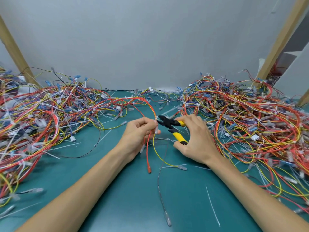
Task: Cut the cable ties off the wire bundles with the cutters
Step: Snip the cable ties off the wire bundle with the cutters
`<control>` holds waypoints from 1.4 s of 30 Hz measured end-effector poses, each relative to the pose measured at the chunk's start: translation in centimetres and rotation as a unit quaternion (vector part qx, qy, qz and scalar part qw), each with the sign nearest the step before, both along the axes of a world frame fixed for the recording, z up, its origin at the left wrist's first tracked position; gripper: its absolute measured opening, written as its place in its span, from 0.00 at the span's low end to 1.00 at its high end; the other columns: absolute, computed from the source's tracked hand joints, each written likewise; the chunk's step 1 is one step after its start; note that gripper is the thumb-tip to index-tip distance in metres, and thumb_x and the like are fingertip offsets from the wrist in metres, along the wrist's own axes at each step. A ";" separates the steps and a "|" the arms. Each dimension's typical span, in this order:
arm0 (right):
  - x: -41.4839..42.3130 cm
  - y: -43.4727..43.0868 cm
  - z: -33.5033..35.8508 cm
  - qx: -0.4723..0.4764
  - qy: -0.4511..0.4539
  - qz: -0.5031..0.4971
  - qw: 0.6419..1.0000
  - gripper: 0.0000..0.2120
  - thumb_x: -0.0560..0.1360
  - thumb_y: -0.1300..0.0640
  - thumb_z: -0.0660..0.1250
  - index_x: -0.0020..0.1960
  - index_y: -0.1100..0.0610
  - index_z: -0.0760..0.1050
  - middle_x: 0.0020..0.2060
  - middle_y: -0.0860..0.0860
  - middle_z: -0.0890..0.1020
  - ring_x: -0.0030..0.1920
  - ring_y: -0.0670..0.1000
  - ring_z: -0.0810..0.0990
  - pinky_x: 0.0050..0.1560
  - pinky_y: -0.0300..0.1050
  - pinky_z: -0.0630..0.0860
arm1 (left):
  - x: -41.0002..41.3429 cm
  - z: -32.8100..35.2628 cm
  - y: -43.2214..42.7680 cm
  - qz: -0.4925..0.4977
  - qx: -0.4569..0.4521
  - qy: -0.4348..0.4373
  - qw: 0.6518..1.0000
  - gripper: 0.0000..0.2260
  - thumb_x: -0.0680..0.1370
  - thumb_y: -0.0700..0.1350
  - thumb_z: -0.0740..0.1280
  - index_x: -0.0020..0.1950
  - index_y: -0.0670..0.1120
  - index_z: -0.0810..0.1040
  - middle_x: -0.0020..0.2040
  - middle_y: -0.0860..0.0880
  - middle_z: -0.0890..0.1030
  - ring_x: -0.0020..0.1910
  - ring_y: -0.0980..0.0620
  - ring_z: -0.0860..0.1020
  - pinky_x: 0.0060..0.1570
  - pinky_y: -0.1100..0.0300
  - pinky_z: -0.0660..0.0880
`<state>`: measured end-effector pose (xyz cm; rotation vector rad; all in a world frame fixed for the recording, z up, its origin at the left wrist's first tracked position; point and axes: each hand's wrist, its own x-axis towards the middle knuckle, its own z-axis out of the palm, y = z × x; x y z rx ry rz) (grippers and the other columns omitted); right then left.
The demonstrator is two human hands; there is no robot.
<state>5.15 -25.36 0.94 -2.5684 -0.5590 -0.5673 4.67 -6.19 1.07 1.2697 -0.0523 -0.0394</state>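
1. Mid-task here: the left hand (142, 133) has a thin wire bundle (151, 106) pinched up off the green table (130, 195), its fingers (147, 121) curled tight round the orange and yellow strands.
2. Just above that pinch sits a small white cable tie (156, 118), the one being dealt with now.
3. The right hand (196, 139) grips the cutters (172, 127): fingers (185, 118) are wrapped over the upper yellow handle and the thumb is on the lower one. The handles are spread, so the black jaws look parted.
4. The cutter tip is right beside the tie, touching or nearly so. I can't tell whether a blade has slipped under the strap yet.
5. The step in hand, as I read it, is lining up the cut on this tie, with the squeeze not yet made.
6. The next move calls for care. One blade has to go under the strap alone, clear of the insulation, and then the handles close firmly while the left hand keeps the bundle steady.
7. There's plenty left to do, with a big tangled left pile (41, 114) and right pile (250, 118) flanking the work. Loose tie offcuts (212, 205) lie on the table, and the bundle's red wire end (149, 171) hangs down toward the person.
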 end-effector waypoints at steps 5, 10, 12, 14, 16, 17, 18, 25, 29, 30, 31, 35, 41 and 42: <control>-0.3 0.1 0.1 -0.002 -0.020 0.013 1.000 0.23 0.60 0.47 0.67 0.54 0.50 0.77 0.44 0.44 0.76 0.47 0.50 0.73 0.48 0.48 0.72 | 0.0 -0.2 0.0 -0.027 0.072 -0.021 0.997 0.11 0.76 0.33 0.67 0.35 0.42 0.73 0.28 0.46 0.78 0.27 0.53 0.71 0.29 0.65 0.65; -0.5 0.2 -0.3 -0.014 -0.067 -0.027 0.997 0.17 0.61 0.46 0.68 0.49 0.47 0.78 0.39 0.42 0.77 0.43 0.48 0.75 0.38 0.41 0.71 | 0.2 -0.3 0.1 -0.025 0.069 -0.040 0.997 0.11 0.76 0.32 0.66 0.34 0.41 0.73 0.29 0.45 0.77 0.26 0.57 0.76 0.29 0.70 0.71; -0.4 0.2 -0.5 -0.019 -0.072 -0.039 0.996 0.17 0.63 0.46 0.68 0.50 0.47 0.78 0.41 0.42 0.78 0.46 0.48 0.76 0.39 0.41 0.69 | 0.2 -0.3 0.1 -0.024 0.062 -0.047 0.997 0.11 0.76 0.31 0.66 0.35 0.40 0.74 0.29 0.44 0.75 0.25 0.57 0.75 0.29 0.71 0.71; -0.1 0.1 -0.7 -0.019 -0.073 -0.044 0.996 0.19 0.63 0.46 0.69 0.53 0.49 0.78 0.44 0.44 0.79 0.48 0.51 0.76 0.44 0.42 0.70 | 0.2 -0.4 0.1 -0.022 0.065 -0.051 0.996 0.10 0.76 0.32 0.66 0.35 0.40 0.75 0.30 0.42 0.75 0.25 0.57 0.75 0.29 0.71 0.71; 0.0 0.1 -0.8 -0.017 -0.081 -0.045 0.995 0.21 0.63 0.47 0.69 0.55 0.51 0.78 0.45 0.46 0.78 0.48 0.52 0.74 0.46 0.43 0.69 | 0.2 -0.5 0.0 -0.020 0.074 -0.055 0.996 0.09 0.76 0.33 0.67 0.36 0.40 0.75 0.33 0.41 0.74 0.25 0.58 0.75 0.29 0.71 0.71; 0.0 0.2 -0.9 -0.019 -0.085 -0.046 0.995 0.22 0.63 0.46 0.68 0.55 0.52 0.78 0.45 0.47 0.77 0.48 0.52 0.73 0.47 0.43 0.69 | 0.2 -0.5 0.0 -0.020 0.078 -0.057 0.995 0.08 0.77 0.33 0.67 0.37 0.40 0.75 0.35 0.40 0.74 0.26 0.58 0.75 0.30 0.71 0.71; 0.0 0.2 -0.9 -0.023 -0.088 -0.046 0.995 0.22 0.63 0.46 0.68 0.55 0.52 0.78 0.45 0.47 0.77 0.48 0.52 0.73 0.47 0.44 0.68 | 0.2 -0.6 0.0 -0.020 0.084 -0.062 0.994 0.08 0.77 0.34 0.67 0.38 0.39 0.76 0.36 0.39 0.74 0.26 0.57 0.76 0.31 0.70 0.71; -0.4 -0.1 -0.6 0.003 -0.080 -0.070 0.994 0.10 0.62 0.46 0.66 0.39 0.49 0.72 0.30 0.45 0.72 0.33 0.51 0.70 0.32 0.43 0.68 | 0.0 -0.9 0.2 -0.048 0.105 -0.095 0.989 0.04 0.78 0.39 0.67 0.47 0.41 0.81 0.33 0.47 0.78 0.32 0.57 0.76 0.39 0.68 0.71; -0.5 -0.5 -0.2 0.149 -0.101 -0.070 0.981 0.10 0.62 0.51 0.68 0.36 0.48 0.66 0.24 0.46 0.65 0.27 0.47 0.63 0.28 0.42 0.61 | 0.1 -0.7 0.3 -0.112 0.058 -0.077 0.989 0.12 0.77 0.44 0.69 0.59 0.46 0.82 0.38 0.50 0.81 0.40 0.54 0.78 0.45 0.64 0.73; -0.4 -0.8 -0.1 0.195 -0.100 -0.075 0.973 0.10 0.63 0.51 0.67 0.35 0.49 0.65 0.24 0.48 0.65 0.27 0.48 0.63 0.28 0.41 0.59 | 0.1 -0.6 0.4 -0.120 0.059 -0.077 0.988 0.12 0.76 0.44 0.69 0.59 0.47 0.82 0.40 0.49 0.82 0.41 0.54 0.79 0.44 0.66 0.74; -0.3 -1.0 -0.1 0.231 -0.096 -0.082 0.965 0.10 0.63 0.51 0.67 0.34 0.51 0.65 0.24 0.49 0.66 0.27 0.49 0.63 0.27 0.41 0.59 | 0.1 -0.6 0.6 -0.123 0.067 -0.079 0.987 0.12 0.76 0.44 0.69 0.58 0.49 0.83 0.43 0.48 0.82 0.42 0.54 0.79 0.44 0.66 0.75; 0.1 -1.5 -0.2 0.236 -0.076 -0.101 0.964 0.12 0.64 0.52 0.67 0.33 0.56 0.66 0.23 0.51 0.67 0.27 0.50 0.63 0.28 0.45 0.60 | 0.1 -0.6 0.9 -0.143 0.056 -0.061 0.986 0.12 0.73 0.42 0.72 0.56 0.45 0.83 0.42 0.47 0.82 0.41 0.57 0.80 0.42 0.67 0.74; 0.2 -1.0 -0.2 0.090 -0.032 -0.113 0.989 0.09 0.62 0.48 0.65 0.40 0.50 0.71 0.30 0.45 0.71 0.35 0.53 0.70 0.33 0.45 0.62 | 0.7 -0.8 0.8 -0.073 -0.047 -0.013 0.996 0.12 0.70 0.42 0.70 0.51 0.39 0.83 0.38 0.47 0.81 0.32 0.55 0.73 0.35 0.68 0.73; 0.1 -0.9 -0.3 0.066 -0.030 -0.101 0.992 0.11 0.62 0.48 0.65 0.44 0.49 0.73 0.34 0.44 0.73 0.38 0.52 0.71 0.36 0.44 0.64 | 0.8 -0.8 0.8 -0.055 -0.074 -0.010 0.996 0.10 0.71 0.41 0.70 0.50 0.39 0.82 0.37 0.47 0.81 0.31 0.55 0.74 0.35 0.69 0.74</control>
